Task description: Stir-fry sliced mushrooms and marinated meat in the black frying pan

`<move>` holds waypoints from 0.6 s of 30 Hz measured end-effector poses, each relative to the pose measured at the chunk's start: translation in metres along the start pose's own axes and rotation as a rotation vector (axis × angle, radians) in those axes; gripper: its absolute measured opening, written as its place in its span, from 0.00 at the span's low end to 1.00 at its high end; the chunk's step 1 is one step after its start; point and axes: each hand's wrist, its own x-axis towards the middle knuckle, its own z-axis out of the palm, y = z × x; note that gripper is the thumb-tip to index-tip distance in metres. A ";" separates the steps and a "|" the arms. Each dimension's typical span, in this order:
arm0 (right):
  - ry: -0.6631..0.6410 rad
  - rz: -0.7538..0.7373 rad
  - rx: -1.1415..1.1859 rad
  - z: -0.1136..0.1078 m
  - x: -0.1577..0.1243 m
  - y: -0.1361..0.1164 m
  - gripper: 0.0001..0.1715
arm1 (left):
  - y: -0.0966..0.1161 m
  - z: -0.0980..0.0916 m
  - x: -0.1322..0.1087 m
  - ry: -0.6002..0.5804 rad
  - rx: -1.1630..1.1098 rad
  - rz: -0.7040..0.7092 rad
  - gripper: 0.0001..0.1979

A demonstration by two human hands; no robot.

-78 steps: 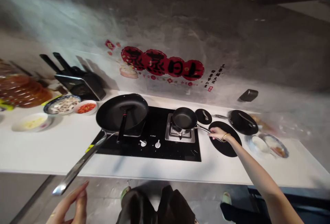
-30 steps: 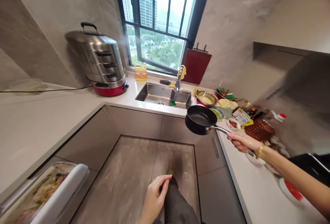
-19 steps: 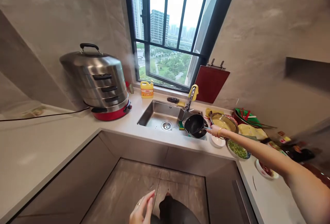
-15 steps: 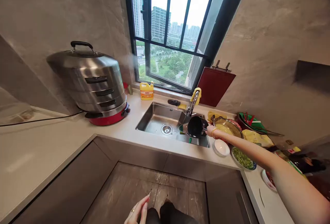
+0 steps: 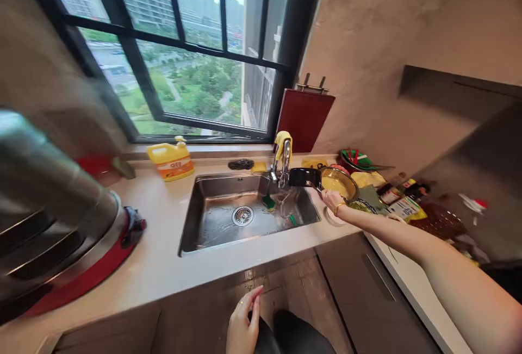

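My right hand (image 5: 332, 200) grips the metal handle of a small black saucepan (image 5: 303, 177) and holds it level over the right end of the steel sink (image 5: 212, 218), just beside the tap (image 5: 284, 158). A thin stream of water shows below the pan. My left hand (image 5: 243, 327) hangs low by my body with its fingers loosely stretched and nothing in it.
A yellow detergent jug (image 5: 171, 160) stands on the sill behind the sink. A steel steamer on a red base (image 5: 53, 223) fills the left counter. A red chopping board (image 5: 304, 117) leans on the wall. Bowls, plates and packets (image 5: 367, 185) crowd the counter right of the sink.
I carried the saucepan from the stove to the sink. In the last half second I stepped closer, and the pan went from tipped over the basin to level beside the tap.
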 end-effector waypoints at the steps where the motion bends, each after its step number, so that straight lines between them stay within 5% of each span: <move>1: -0.015 -0.001 -0.039 -0.003 -0.002 0.007 0.16 | 0.002 -0.001 0.008 -0.045 -0.004 0.004 0.17; 6: -0.125 0.086 -0.160 -0.019 -0.033 0.041 0.14 | 0.008 0.003 0.037 -0.216 -0.044 0.068 0.17; 10: -0.168 0.215 -0.146 -0.027 -0.098 0.052 0.13 | 0.032 0.026 0.050 -0.356 -0.115 0.085 0.17; 15: -0.058 0.548 0.364 -0.019 -0.224 0.044 0.20 | 0.103 0.099 0.040 -0.678 -0.273 0.053 0.22; 18: 0.145 0.753 0.810 -0.005 -0.318 0.036 0.24 | 0.157 0.162 -0.008 -0.939 -0.420 -0.016 0.28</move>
